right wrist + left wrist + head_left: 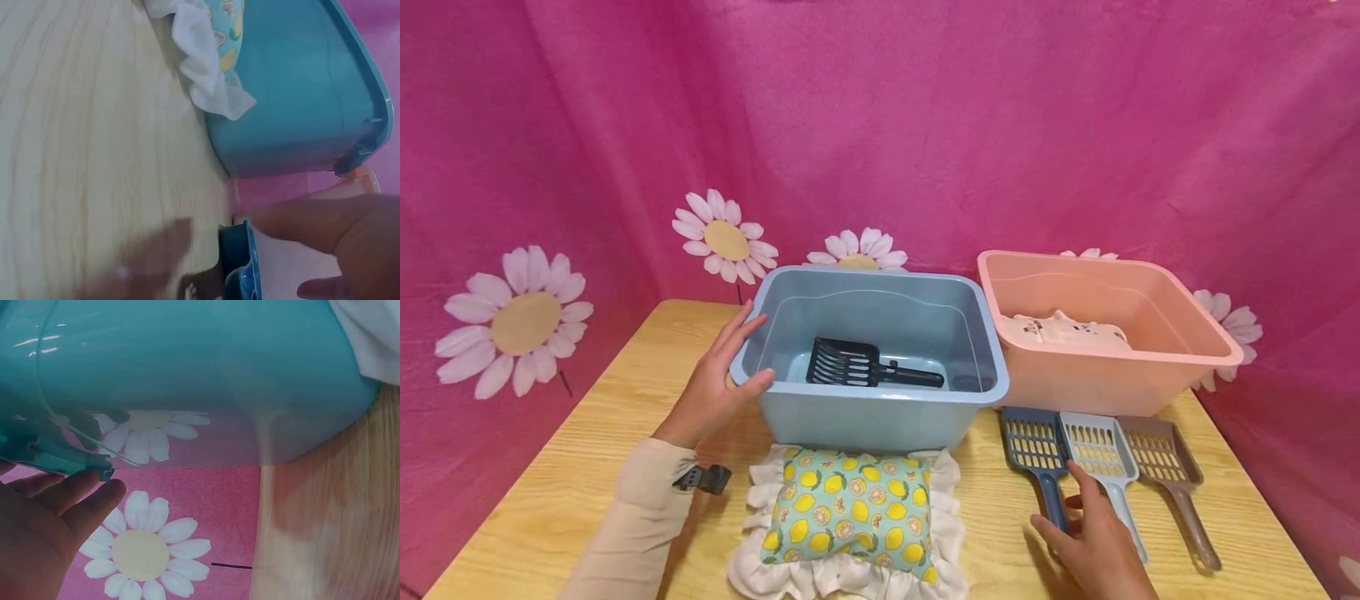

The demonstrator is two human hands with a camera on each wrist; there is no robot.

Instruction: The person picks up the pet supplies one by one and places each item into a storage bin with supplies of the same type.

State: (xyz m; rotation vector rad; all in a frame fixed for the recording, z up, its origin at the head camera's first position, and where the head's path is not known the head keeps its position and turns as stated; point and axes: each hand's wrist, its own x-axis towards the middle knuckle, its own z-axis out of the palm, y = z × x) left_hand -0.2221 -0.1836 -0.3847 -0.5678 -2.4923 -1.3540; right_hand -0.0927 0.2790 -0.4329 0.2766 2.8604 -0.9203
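My left hand (718, 385) rests at the left rim of a blue plastic tub (857, 418), thumb and fingers spread along its front left corner. Inside the tub lies a black slotted litter scoop (912, 377). Over the handle of a dark blue litter scoop (1049, 492), my right hand (1096, 533) is spread, thumb to the handle's left and index finger to its right. A light blue scoop (1118, 496) and a brown scoop (1187, 521) lie beside it. In the right wrist view, the fingers (306, 220) are right by the dark blue scoop's edge.
A lemon-print cushion (850, 508) with white ruffles lies before the blue tub. To the right stands a pink tub (1105, 383) holding a pale patterned cloth item (1067, 332). All sit on a wooden table (572, 467), backed by a pink flowered curtain (880, 125).
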